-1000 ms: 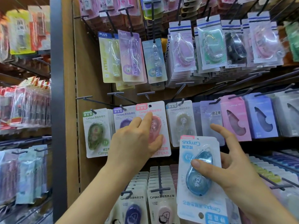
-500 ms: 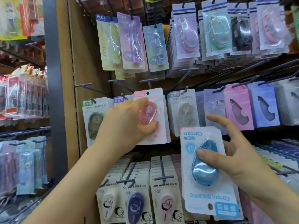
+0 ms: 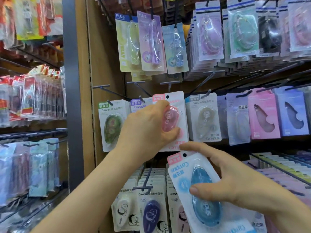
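At centre frame, the left hand (image 3: 148,126) grips a pink tape pack (image 3: 175,105) on the rack; lower right, the right hand (image 3: 235,184) pinches a blue tape pack (image 3: 204,197).

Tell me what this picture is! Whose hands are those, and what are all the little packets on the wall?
There is no machine here, just a person in a shop. A small camera worn on their head looks forward and down, so you see their two hands much as they do. The wall is a display rack with metal hooks, and packets of correction tape hang from them in many colours. The left hand grips a pink packet in the middle row; a green packet hangs to its left and a beige packet to its right. The right hand holds a blue packet lower down, tilted, with the thumb across its front. Cartoon packets hang below.
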{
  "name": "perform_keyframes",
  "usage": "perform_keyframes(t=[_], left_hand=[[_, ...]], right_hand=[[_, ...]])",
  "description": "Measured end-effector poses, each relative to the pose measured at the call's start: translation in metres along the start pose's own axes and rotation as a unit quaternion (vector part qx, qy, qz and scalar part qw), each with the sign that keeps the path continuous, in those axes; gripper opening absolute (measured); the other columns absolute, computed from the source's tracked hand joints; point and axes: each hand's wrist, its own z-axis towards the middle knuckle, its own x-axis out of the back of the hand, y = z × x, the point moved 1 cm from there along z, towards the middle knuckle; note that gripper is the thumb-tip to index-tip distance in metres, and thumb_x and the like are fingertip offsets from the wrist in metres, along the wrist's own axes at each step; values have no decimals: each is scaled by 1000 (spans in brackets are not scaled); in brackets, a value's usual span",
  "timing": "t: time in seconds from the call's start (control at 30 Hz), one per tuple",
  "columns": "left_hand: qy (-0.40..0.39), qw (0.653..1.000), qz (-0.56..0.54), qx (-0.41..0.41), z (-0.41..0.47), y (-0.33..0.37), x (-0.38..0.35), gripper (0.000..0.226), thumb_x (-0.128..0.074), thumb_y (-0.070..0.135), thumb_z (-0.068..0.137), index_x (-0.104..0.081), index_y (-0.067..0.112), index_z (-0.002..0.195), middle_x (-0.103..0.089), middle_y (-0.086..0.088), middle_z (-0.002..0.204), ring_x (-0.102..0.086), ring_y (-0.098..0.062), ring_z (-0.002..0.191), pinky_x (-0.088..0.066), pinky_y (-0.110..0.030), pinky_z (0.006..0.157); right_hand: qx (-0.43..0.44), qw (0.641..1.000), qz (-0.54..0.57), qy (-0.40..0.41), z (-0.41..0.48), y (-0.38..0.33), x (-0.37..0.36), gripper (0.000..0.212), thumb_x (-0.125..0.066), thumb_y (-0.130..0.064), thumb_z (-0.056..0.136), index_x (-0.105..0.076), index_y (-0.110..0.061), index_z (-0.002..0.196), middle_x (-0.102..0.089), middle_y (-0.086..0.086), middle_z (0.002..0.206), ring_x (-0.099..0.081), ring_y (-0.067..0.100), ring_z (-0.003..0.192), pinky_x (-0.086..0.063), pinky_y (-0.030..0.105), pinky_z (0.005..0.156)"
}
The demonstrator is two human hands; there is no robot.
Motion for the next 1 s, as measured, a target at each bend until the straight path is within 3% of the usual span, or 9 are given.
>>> perform_keyframes(t=[0.1, 0.2, 0.33, 0.43, 0.63, 0.73, 0.83, 0.9, 1.0], left_hand=[[-13, 1000, 5, 8, -1, -2, -2, 66, -66, 57, 81, -45, 29, 137, -65, 4, 107, -61, -20, 93, -51, -34, 77], [6, 1000, 4, -13, 0, -6, -6, 70, -68, 57, 78, -47, 23, 137, -50, 0, 129, -50, -21, 113, -47, -34, 90], [-38, 996, 46, -59, 11, -3, -4, 83, -54, 59, 87, -25, 19, 153, -18, 2, 162, -16, -14, 147, -13, -24, 116], [-65, 994, 67, -62, 18, -4, -2, 84, -40, 67, 89, -15, 23, 156, -9, 9, 164, -6, -9, 149, -11, -32, 121], [-83, 992, 35, -85, 23, -5, 0, 85, -15, 73, 83, -30, 26, 152, -25, 11, 160, -16, -7, 147, -16, -27, 116], [-29, 995, -97, -11, 26, -18, -5, 56, -35, 54, 99, -48, 21, 143, -44, 6, 150, -33, -12, 140, -19, -18, 110], [49, 979, -182, 73, 30, -22, -6, 35, -54, 26, 99, -59, 23, 133, -63, 6, 126, -54, -12, 116, -43, -29, 102], [78, 976, -178, 96, 35, -18, -3, 33, -62, 22, 94, -63, 22, 127, -68, 7, 110, -59, -9, 98, -50, -31, 93], [48, 983, -141, 106, 44, -15, 0, 26, -64, 29, 93, -70, 24, 117, -70, 8, 109, -60, -10, 95, -50, -30, 90]], right_hand=[[-5, 996, 84, -15, 2, 1, -3, 78, -86, -42, 59, -51, -59, 127, -54, -25, 136, -53, 2, 126, -43, 36, 108], [-15, 977, 209, -39, 1, 1, -4, 78, -86, -23, 59, -56, -44, 128, -67, -7, 127, -64, 15, 116, -53, 29, 93], [-21, 960, 277, -49, 1, -3, -1, 80, -80, -11, 63, -50, -31, 135, -70, 8, 121, -67, 27, 111, -56, 30, 85], [-19, 956, 288, -52, -1, -5, 2, 81, -80, -10, 65, -48, -30, 137, -69, 9, 122, -66, 28, 113, -56, 33, 87], [-16, 951, 305, -37, -8, 0, 3, 85, -81, -11, 64, -47, -31, 139, -68, 11, 124, -65, 31, 115, -55, 38, 92], [-20, 951, 309, -25, -7, 2, 1, 85, -81, -10, 62, -48, -31, 138, -69, 9, 124, -66, 31, 113, -55, 39, 92], [-25, 953, 300, -23, -5, 4, -3, 85, -83, -12, 62, -49, -33, 136, -69, 5, 124, -67, 27, 113, -56, 36, 90], [-28, 955, 294, -25, -4, 5, -6, 85, -84, -13, 61, -49, -34, 136, -69, 3, 124, -67, 26, 112, -56, 34, 88], [-29, 953, 300, -19, -3, 7, -9, 86, -85, -12, 60, -50, -33, 135, -69, 2, 124, -67, 26, 112, -57, 33, 87]])
